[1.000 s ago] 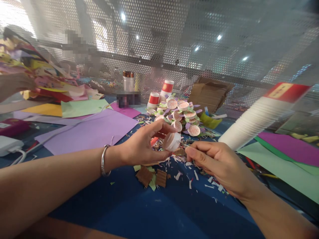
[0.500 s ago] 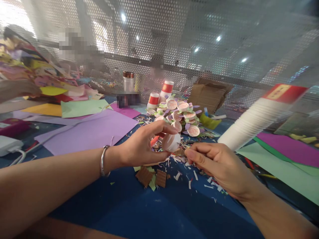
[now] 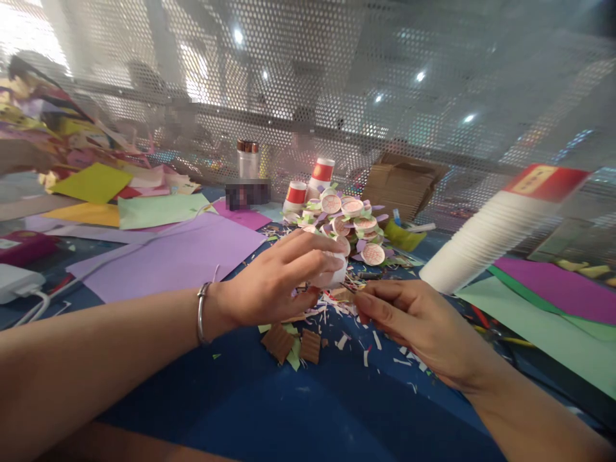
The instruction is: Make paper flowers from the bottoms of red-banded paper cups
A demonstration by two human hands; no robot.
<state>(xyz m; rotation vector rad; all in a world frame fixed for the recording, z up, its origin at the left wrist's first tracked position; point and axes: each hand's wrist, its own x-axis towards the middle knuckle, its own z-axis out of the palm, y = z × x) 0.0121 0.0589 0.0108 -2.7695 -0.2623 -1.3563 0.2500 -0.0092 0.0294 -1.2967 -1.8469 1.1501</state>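
My left hand (image 3: pixel 283 273), with a silver bangle at the wrist, curls its fingers over a small white paper cup piece (image 3: pixel 331 274) that lies partly hidden under them. Close by on the right, my right hand (image 3: pixel 402 314) pinches a small, thin dark item at the cup piece's lower edge; its kind is not clear. Behind both hands rises a heap of cut cup bottoms (image 3: pixel 373 254) with reddish markings and purple and green paper strips. Paper scraps (image 3: pixel 332 314) and corrugated cardboard squares (image 3: pixel 278 343) lie just below the hands.
A long stack of paper cups (image 3: pixel 486 228) leans at the right, by coloured sheets (image 3: pixel 558 289). Purple paper (image 3: pixel 178 256) and a white cable lie left. At the back are a jar (image 3: pixel 248 160), red-white cups (image 3: pixel 295 194) and folded cardboard (image 3: pixel 404 183). Another person's hand (image 3: pixel 24 157) is far left.
My left fingers have closed down over the cup piece, which has turned in the grip. My right hand shifted slightly left. At far left, the other person's hand moved away from a yellow sheet.
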